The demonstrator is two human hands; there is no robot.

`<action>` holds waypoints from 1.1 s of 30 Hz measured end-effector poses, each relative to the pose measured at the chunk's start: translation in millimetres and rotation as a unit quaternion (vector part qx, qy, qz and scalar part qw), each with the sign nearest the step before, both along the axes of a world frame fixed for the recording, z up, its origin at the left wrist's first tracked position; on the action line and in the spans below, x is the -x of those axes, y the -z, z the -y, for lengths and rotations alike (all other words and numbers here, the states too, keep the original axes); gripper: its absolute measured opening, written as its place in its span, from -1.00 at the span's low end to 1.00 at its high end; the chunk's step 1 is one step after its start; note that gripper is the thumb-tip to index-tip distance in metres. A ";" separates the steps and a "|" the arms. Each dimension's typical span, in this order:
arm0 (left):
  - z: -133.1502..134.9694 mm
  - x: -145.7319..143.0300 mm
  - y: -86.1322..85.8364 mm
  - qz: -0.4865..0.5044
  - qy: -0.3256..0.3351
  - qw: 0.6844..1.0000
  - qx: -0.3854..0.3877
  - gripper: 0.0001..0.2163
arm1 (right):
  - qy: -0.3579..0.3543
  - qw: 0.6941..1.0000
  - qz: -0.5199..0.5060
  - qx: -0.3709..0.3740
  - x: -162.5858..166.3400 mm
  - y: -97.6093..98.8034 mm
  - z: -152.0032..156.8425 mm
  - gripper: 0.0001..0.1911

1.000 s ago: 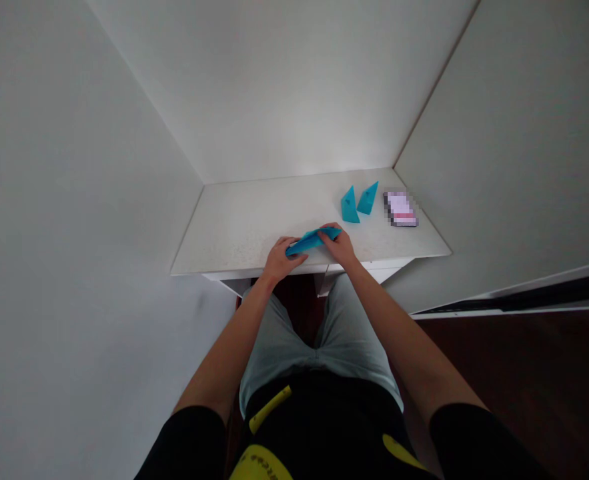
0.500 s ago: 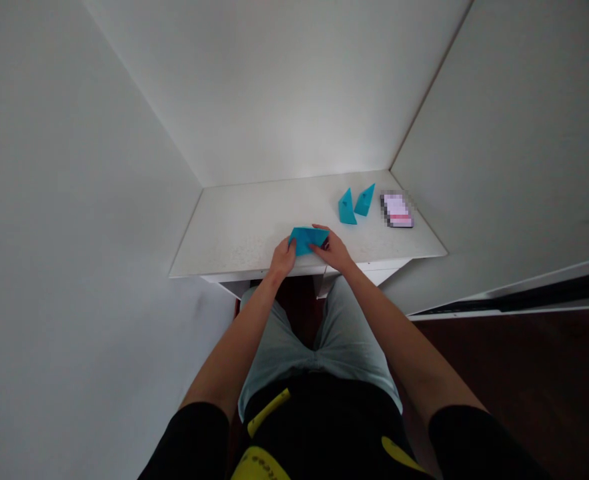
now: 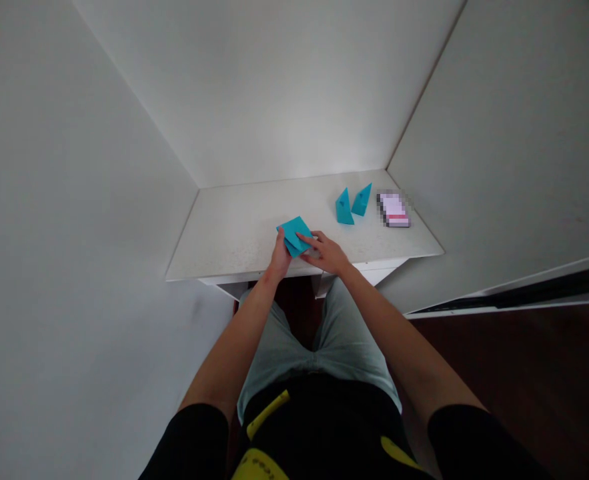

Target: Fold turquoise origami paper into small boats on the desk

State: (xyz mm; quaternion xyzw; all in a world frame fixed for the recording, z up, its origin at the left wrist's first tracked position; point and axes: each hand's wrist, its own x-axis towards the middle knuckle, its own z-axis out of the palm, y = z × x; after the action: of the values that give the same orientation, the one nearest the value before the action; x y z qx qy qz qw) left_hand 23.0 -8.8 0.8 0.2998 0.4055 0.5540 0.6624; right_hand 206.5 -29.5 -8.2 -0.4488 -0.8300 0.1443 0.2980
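A folded piece of blue paper [image 3: 294,234] rests near the front edge of the white table [image 3: 234,233]. My left hand [image 3: 279,256] pinches its left edge, thumb on top. Fingers of my right hand [image 3: 325,251] lie flat on the paper's right side, pressing it down. Two folded blue paper shapes [image 3: 352,205] stand farther back on the right, apart from both hands.
A pixelated pink and white item [image 3: 393,209] lies at the table's right end beside the wall. White walls close in the table on the left, back and right. My knees sit under the front edge. Dark wooden floor [image 3: 524,360] shows at right.
The blue paper went from a long narrow strip to a squarish folded shape and shifted left. Both hands moved left with it.
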 end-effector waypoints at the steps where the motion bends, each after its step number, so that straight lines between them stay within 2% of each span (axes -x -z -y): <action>1: 0.1 0.8 1.0 -0.013 -0.007 1.000 0.004 -0.56 | 0.007 1.000 -0.006 0.005 -0.6 0.8 0.1 -0.29; 6: -4.1 10.3 8.4 -0.151 -0.062 0.986 0.023 -0.67 | 0.011 0.994 -0.101 0.039 -4.1 9.0 -5.4 -0.40; 8: -4.7 17.0 10.0 -0.213 -0.047 0.976 0.006 -0.67 | 0.004 0.988 -0.145 0.049 -5.3 12.5 -9.9 -0.48; 12: -4.3 35.4 12.1 -0.343 -0.004 0.936 -0.080 -0.69 | 0.023 0.980 -0.190 0.062 -7.4 16.5 -17.1 -0.61; 16: -5.1 58.4 14.6 -0.423 -0.014 0.897 -0.129 -0.28 | 0.045 0.978 -0.193 0.061 -7.7 16.8 -20.3 -0.60; 18: -4.0 69.3 14.7 -0.488 -0.009 0.857 -0.163 -0.19 | 0.050 0.980 -0.182 0.060 -6.6 16.0 -20.4 -0.59; 22: 2.9 81.6 12.8 -0.615 -0.016 0.751 -0.240 -0.42 | 0.049 0.986 -0.149 0.063 -3.4 13.0 -16.5 -0.61; 25: 8.7 81.0 12.6 -0.647 -0.006 0.709 -0.280 -0.65 | 0.022 0.992 -0.108 0.061 -1.7 10.5 -10.6 -0.67; 28: 12.8 77.8 12.9 -0.645 0.037 0.694 -0.317 -0.81 | -0.002 0.997 -0.061 0.042 -0.2 8.9 -6.1 -0.69; 30: 14.8 77.5 11.7 -0.635 0.066 0.692 -0.337 -0.77 | -0.002 0.999 -0.037 0.027 1.1 8.4 -5.0 -0.70; 33: 17.1 81.2 8.4 -0.621 0.107 0.687 -0.363 -0.59 | 0.015 1.000 -0.021 0.016 2.4 8.7 -5.8 -0.69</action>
State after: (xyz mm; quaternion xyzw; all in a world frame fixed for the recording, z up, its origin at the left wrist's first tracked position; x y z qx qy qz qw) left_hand -58.2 -25.9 -7.6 0.8335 0.4568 0.2702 0.1537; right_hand 204.1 -23.8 -16.9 -0.4628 -0.8142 0.1630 0.3105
